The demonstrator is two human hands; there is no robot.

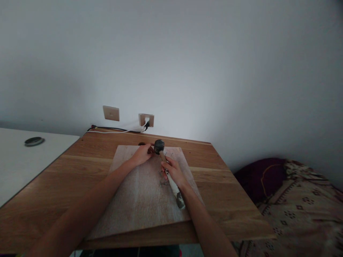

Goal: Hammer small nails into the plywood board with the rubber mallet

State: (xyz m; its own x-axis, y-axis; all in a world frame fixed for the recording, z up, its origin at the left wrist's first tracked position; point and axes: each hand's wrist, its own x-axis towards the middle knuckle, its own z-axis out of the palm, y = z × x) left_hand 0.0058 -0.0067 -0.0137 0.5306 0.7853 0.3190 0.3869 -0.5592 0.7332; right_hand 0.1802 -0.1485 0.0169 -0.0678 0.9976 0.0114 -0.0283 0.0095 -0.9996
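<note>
My right hand (pixel 173 172) is wrapped around the handle of a hammer (pixel 171 184). Its dark head points away from me, and the pale, stained handle slants back toward my right forearm. My left hand (pixel 142 154) rests low over the far part of a wooden board (pixel 139 200). Its fingers are drawn together just left of the hammer head; whatever they pinch is too small to make out. Several thin nails (pixel 164 182) lie loose on the board beside my right hand. A small dark brown object (pixel 142 144) shows behind my left hand at the board's far edge.
The board lies on a wooden table (pixel 214 200) against a wall. White and black cables (pixel 115 131) run along its back to a wall socket (pixel 150 120). At left, a white surface (pixel 21 160) bears a dark round object (pixel 34 141). Patterned fabric (pixel 300 210) lies at right.
</note>
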